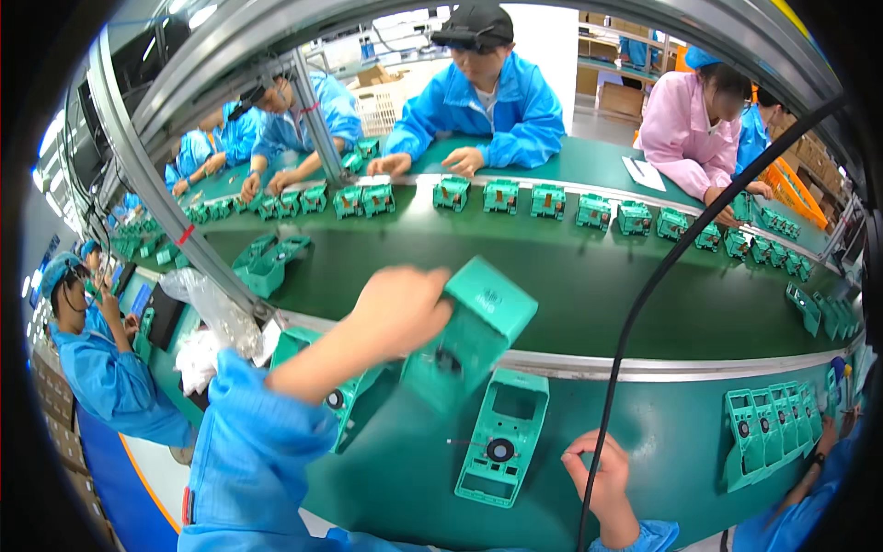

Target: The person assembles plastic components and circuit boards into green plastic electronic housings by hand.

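My left hand (395, 308) grips the edge of a green plastic housing (487, 317), tilted and lifted over the near side of the bench. The raised housing is slightly smeared by motion. Below it, a second green housing (524, 419) lies on the green bench top, with a round black speaker-like part (499, 450) and a thin wire sticking out at its left. To the right of that one is my right hand (602, 469), thumb and fingertips pinched together; whatever they may hold is too small to make out. Another green housing (348, 405) lies partly hidden behind my left forearm.
A black cable (635, 304) hangs across the view before my right hand. Green assemblies (501, 196) line the belt (414, 258)'s far side. Several housings (773, 428) stand at right, near another person's hand. A metal post (175, 193) and plastic bag (216, 308) are left. Co-workers sit opposite.
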A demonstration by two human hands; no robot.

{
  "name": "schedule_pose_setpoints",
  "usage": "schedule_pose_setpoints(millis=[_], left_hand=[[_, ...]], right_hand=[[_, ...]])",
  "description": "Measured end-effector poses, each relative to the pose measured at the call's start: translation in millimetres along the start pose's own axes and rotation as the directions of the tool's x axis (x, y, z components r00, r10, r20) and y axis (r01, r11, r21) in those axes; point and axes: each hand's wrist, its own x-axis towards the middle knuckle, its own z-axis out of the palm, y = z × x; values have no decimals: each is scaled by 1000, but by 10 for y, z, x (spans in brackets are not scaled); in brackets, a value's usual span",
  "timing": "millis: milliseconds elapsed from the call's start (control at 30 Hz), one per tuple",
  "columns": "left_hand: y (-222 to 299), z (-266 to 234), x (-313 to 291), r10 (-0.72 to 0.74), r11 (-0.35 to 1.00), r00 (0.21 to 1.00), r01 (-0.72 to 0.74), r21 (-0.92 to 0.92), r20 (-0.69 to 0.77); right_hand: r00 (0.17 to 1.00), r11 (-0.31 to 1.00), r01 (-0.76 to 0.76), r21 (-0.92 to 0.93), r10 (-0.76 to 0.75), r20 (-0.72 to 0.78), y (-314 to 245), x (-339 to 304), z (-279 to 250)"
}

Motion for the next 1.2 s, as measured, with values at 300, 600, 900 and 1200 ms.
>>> schedule_pose_setpoints(millis=[300, 600, 900, 1200], left_hand=[[-118, 644, -1162, -473, 877, 880, 465, 119, 44], [626, 295, -1267, 122, 979, 990, -107, -172, 73], [1082, 1067, -1784, 529, 758, 846, -438, -483, 63], [1090, 1109, -1817, 531, 799, 844, -468, -377, 78]], right_hand=[[990, 996, -53, -68, 61, 124, -155, 116, 255], [948, 741, 146, -656, 86, 308, -376, 421, 354], [806, 686, 8, -728, 427, 411, -255, 619, 557], [820, 648, 1, -762, 435, 372, -267, 638, 678]])
